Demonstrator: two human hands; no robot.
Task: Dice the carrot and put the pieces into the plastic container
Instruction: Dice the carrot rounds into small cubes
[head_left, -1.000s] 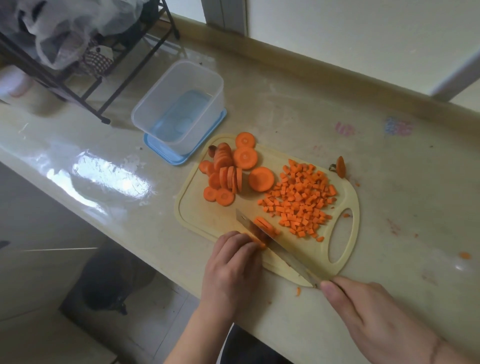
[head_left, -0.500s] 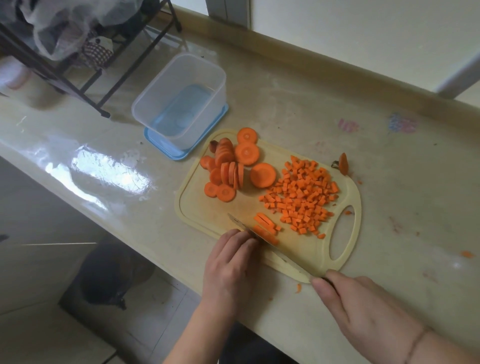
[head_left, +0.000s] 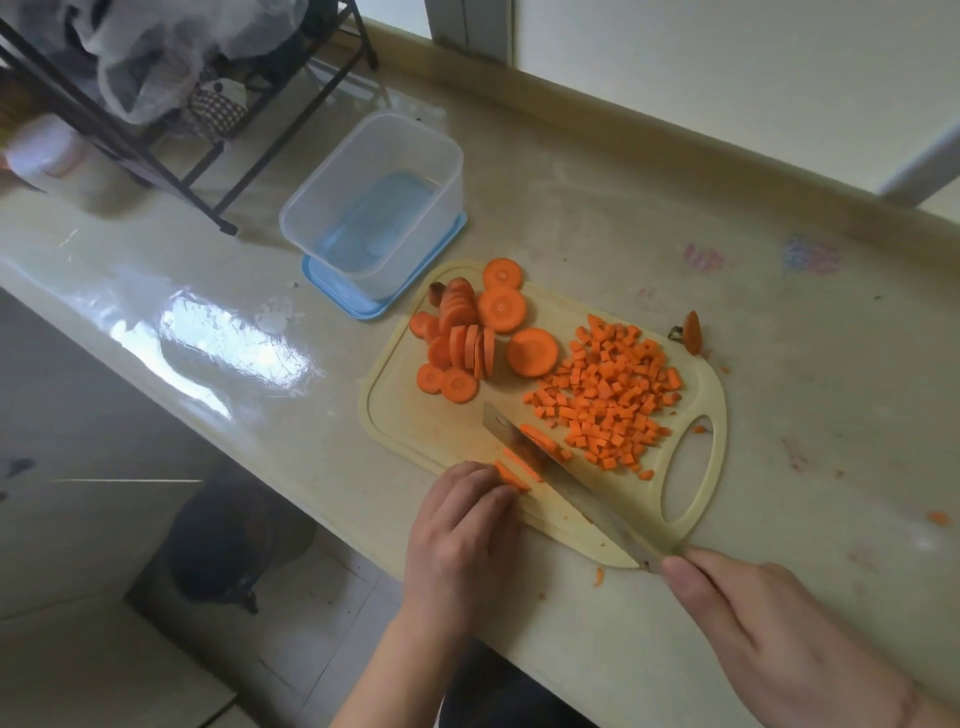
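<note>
Desk (head_left: 779, 322) carries one cutting board (head_left: 415, 415), one plastic container (head_left: 374, 208) at ten o'clock of it, still without pieces. One knife (head_left: 561, 473), right hand (head_left: 769, 618) gripping its handle. Carrot strips (head_left: 514, 470) sit at the curled left hand (head_left: 462, 525) fingertips; diced pile (head_left: 608, 395) at twelve o'clock; roughly a dozen slices (head_left: 467, 338).

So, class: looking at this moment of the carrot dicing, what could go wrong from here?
1. The left hand holds the carrot strips right beside the knife; its fingers could get nicked.
2. The cutting board lies near the counter edge, so it might slide or tip.
3. The diced pile spreads toward the board's handle hole; bits could scatter instead of reaching the plastic container.
</note>
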